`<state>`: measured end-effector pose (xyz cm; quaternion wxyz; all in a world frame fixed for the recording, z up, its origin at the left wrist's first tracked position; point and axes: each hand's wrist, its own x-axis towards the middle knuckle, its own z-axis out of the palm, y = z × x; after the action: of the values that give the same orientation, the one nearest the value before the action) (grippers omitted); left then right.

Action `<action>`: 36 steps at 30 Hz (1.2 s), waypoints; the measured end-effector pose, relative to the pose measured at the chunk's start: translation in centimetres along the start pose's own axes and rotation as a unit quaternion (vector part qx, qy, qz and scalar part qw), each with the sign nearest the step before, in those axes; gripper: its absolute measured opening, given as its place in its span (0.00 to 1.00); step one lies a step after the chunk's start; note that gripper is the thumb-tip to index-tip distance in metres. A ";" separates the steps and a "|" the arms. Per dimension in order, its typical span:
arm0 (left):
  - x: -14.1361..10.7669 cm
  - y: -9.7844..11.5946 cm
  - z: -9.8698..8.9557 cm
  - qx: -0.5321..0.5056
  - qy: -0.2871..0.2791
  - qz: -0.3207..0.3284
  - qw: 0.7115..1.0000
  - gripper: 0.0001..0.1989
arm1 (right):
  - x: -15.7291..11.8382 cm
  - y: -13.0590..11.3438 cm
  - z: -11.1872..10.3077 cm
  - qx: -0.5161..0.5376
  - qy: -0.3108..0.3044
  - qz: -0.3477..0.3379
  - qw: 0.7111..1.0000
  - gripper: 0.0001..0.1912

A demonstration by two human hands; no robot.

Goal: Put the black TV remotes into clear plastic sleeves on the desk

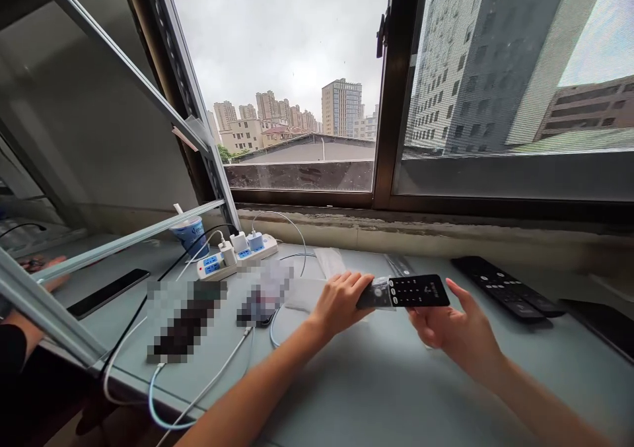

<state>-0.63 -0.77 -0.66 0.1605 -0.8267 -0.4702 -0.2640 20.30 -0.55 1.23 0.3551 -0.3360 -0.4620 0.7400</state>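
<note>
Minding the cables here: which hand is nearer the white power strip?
Left. The left hand grips one end of the remote, right of the power strip and nearer the camera; the right hand is farther right, at the remote's other end.

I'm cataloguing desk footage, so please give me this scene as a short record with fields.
left hand: grips the plastic-covered end of a black remote
right hand: open, fingers at the remote's other end
table, right side: more dark remotes
table, left side: power strip with plugs, paper cup
far left: another person's hand
behind: window
</note>
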 end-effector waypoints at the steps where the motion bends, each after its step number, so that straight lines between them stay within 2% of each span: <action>1: 0.0 0.0 -0.1 -0.005 0.000 -0.001 1.000 0.16 | -0.1 -0.2 0.1 -0.002 -0.005 0.004 1.000 0.27; 6: 0.2 -0.2 -0.6 -0.026 0.012 -0.005 1.000 0.21 | -0.3 -0.2 -0.1 0.006 -0.021 0.014 1.000 0.25; 12: 0.1 -0.3 -0.6 -0.026 0.025 -0.001 0.999 0.28 | 0.0 0.2 -0.4 -0.037 -0.020 -0.017 0.999 0.27; 16: 0.0 -0.4 -0.6 -0.027 0.032 0.004 0.999 0.28 | -0.2 0.2 -0.2 -0.017 0.007 -0.032 0.999 0.24; 19: 0.1 -0.4 -0.7 -0.021 0.037 0.009 0.999 0.28 | -0.3 0.2 -0.1 0.006 -0.003 -0.035 0.999 0.21; 23: 0.1 -0.3 -1.1 -0.007 0.043 0.019 0.999 0.28 | 0.0 0.5 -0.2 -0.002 -0.029 -0.032 0.999 0.24; 28: 0.2 -0.5 -1.2 0.007 0.048 0.032 0.998 0.29 | 0.6 1.1 -0.7 -0.011 -0.011 -0.039 0.999 0.24; 33: 0.2 -0.5 -1.0 0.011 0.039 0.039 0.998 0.28 | 0.8 1.3 -0.7 0.001 -0.020 -0.031 0.999 0.22; 36: 0.2 -0.5 -1.0 0.017 0.029 0.046 0.998 0.27 | 0.7 1.5 -0.3 -0.002 0.004 -0.016 1.000 0.24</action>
<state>-1.26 -0.83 0.26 0.2005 -0.8366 -0.4310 -0.2724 19.91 -0.29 -0.36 0.3680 -0.3324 -0.4672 0.7320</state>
